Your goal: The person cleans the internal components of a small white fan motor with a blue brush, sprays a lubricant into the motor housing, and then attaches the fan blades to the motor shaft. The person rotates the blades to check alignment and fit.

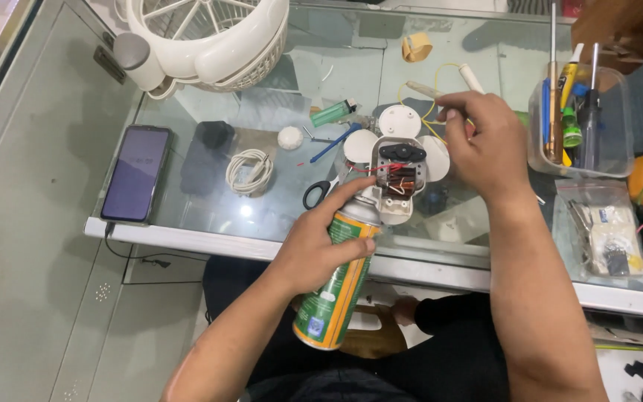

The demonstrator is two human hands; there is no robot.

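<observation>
While the left hand (318,249) wraps around a green and orange spray can (336,286), its index finger stretches up over the nozzle at the can's top, which points toward twelve o'clock at a small white fan motor unit (398,167). The can tilts, its base hanging below the bench (187,240) edge, over the person's lap. The motor unit sits at the centre of the view, its rear open so that copper windings, red wires and a black part show; rounded white blades stick out around it. The right hand (485,141) is closed on the unit from three o'clock, fingers curled over its upper right side, holding it above the glass.

At eleven o'clock from the unit a green lighter (333,113) lies on the glass, with a blue-handled tool (334,144) just below it. Black-handled scissors (318,193) lie at nine o'clock, close to the can's nozzle. Further toward nine o'clock rest a coiled white cable (249,170), a small white knob (289,138) and a dark smartphone (136,173) near the bench's left edge. A white fan grille (210,41) stands at eleven o'clock at the far side. At two o'clock a clear plastic tub (578,123) holds screwdrivers and pens, and a clear bag of small parts (604,234) lies at four o'clock.
</observation>
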